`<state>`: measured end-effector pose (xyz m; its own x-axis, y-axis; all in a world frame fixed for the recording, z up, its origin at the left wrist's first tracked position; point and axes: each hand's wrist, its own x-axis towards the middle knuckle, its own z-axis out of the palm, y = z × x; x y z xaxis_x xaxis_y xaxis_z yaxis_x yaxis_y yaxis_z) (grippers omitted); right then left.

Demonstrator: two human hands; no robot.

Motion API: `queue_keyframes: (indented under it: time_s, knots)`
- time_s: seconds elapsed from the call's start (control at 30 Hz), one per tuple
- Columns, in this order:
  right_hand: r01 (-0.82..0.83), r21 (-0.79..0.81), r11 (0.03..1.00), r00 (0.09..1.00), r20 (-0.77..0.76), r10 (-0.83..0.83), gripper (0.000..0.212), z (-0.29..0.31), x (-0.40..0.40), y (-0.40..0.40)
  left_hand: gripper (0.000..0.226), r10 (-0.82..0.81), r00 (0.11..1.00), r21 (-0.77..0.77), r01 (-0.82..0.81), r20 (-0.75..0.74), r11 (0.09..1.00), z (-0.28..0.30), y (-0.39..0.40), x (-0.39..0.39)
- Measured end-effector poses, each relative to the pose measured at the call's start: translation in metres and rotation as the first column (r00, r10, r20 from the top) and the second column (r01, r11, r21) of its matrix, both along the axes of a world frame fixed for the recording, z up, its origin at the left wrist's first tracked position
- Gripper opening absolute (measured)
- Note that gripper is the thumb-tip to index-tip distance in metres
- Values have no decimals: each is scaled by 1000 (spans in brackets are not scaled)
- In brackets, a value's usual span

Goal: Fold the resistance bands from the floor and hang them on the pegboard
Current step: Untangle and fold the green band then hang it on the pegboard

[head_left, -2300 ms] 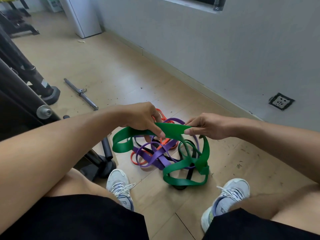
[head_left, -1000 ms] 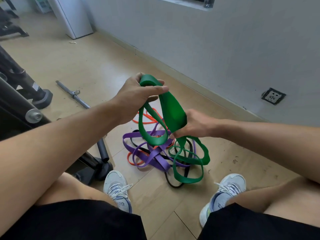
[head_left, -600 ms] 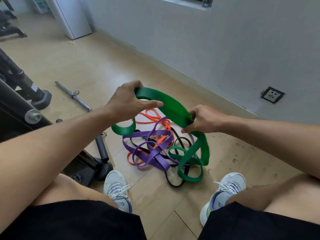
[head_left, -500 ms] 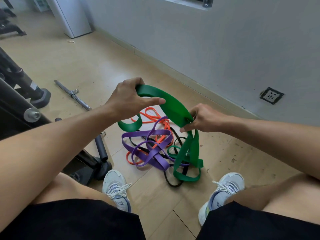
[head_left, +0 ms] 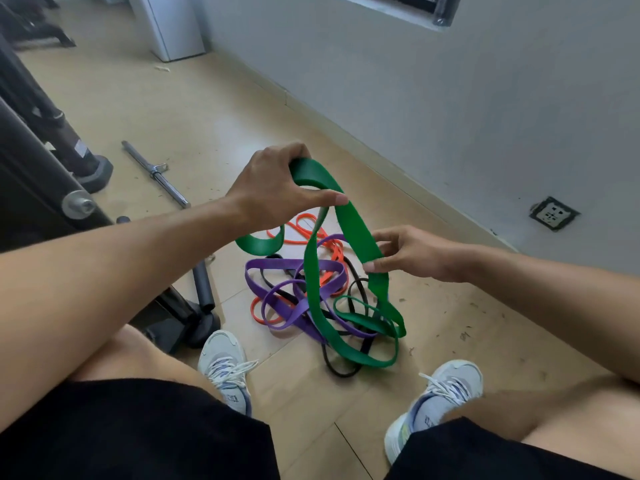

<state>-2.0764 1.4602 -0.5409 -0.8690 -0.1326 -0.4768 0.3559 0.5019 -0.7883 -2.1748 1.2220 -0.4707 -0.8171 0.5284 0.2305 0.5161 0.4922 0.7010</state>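
Left hand [head_left: 277, 188] grips the wide green band [head_left: 356, 233] raised above the tangled pile [head_left: 304, 299] on the floor while right hand [head_left: 408, 254], fingers loosely spread, pinches its lower run, apparently gathering a fold.

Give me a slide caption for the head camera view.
Left hand grips the wide green resistance band while the right hand pinches it above the tangled bands.

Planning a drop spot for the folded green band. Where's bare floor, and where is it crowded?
Bare floor lies right of the band pile, toward the wall, and between the two shoes. More lies beyond the metal bar. Crowded: the pile itself, and left of it by the black machine base.
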Motion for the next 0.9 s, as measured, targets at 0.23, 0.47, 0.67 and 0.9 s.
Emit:
queue_keyframes:
  time_s: [0.23, 0.47, 0.67, 0.9]
  knots:
    - [-59, 128, 990, 991, -112, 73, 69, 4, 2, -33, 65, -63, 992, 166, 44, 109, 985, 5, 3, 8]
    - [-46, 291, 956, 985, -148, 92, 55, -10, -8, -40, 49, -141, 953, 368, 33, 269, 929, 14, 9, 17]
    - [43, 181, 983, 994, -103, -25, 45, -13, -6, -26, 51, -53, 958, 355, -52, 281, 933, 6, -6, -5]
    - [126, 55, 991, 969, -219, -111, 31, 12, 1, -10, 53, 0, 940, -318, 115, 341, 941, -26, -40, -36]
